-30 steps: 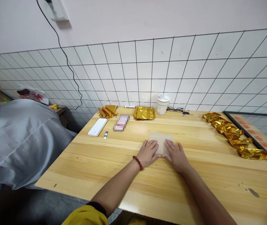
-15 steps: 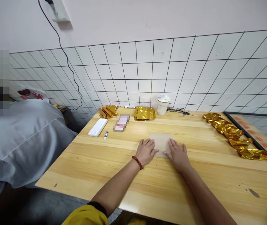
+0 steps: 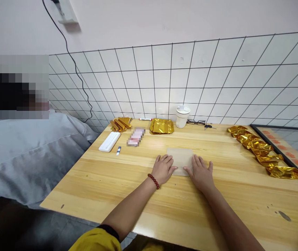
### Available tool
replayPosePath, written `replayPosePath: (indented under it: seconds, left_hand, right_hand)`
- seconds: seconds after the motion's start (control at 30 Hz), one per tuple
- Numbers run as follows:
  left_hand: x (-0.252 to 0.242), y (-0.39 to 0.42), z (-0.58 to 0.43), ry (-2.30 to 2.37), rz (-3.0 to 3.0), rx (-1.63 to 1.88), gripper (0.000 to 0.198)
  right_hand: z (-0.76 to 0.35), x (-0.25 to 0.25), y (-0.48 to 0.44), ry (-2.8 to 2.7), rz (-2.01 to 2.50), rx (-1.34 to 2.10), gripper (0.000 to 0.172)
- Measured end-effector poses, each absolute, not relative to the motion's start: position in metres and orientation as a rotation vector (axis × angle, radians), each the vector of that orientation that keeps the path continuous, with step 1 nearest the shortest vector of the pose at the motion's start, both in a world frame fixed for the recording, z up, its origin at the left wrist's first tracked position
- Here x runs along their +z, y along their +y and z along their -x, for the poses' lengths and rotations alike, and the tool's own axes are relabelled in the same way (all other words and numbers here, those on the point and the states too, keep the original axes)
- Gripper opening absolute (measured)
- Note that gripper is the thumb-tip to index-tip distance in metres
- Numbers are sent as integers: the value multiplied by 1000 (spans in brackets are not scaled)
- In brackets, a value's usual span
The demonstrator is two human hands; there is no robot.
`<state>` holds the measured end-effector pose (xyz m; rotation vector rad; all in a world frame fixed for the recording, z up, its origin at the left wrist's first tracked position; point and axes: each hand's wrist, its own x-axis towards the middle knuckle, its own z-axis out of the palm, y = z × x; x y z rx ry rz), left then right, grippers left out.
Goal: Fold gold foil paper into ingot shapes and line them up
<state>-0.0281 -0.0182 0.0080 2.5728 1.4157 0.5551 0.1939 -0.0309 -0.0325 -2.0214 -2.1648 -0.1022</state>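
Observation:
A tan rectangular sheet of paper or card (image 3: 181, 161) lies flat on the wooden table, between my two hands. My left hand (image 3: 163, 167), with a red bead bracelet at the wrist, rests palm down over the sheet's left edge, fingers spread. On the other side my right hand (image 3: 201, 172) lies flat at the sheet's right edge, its thumb over the lower right corner and its fingers apart. Neither hand grips anything.
Gold foil pieces (image 3: 161, 126) lie at the back, near a white lidded cup (image 3: 182, 116), glasses (image 3: 196, 122) and keys (image 3: 209, 127). A white power bank (image 3: 109, 141) and small glue stick (image 3: 118, 151) lie left. Twisted gold foil (image 3: 258, 148) borders a black frame. A person in grey (image 3: 33, 146) leans at left.
My right hand has slid slightly to the right, to the sheet's edge. My left hand has stayed in place. The person at left has moved further to the right.

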Motion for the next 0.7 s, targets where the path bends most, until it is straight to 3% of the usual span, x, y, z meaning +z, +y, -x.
replayPosePath:
  seconds: [0.33,0.7]
  left_hand:
    - [14,-17,28,1395,-2601,590,45]
    - [3,-14,28,1018,-2729,347,60]
  right_hand:
    - [-198,-39,-29,-2116,1987,-127,79]
    - [-204,-29,-32,-2575,1385,-40,72]
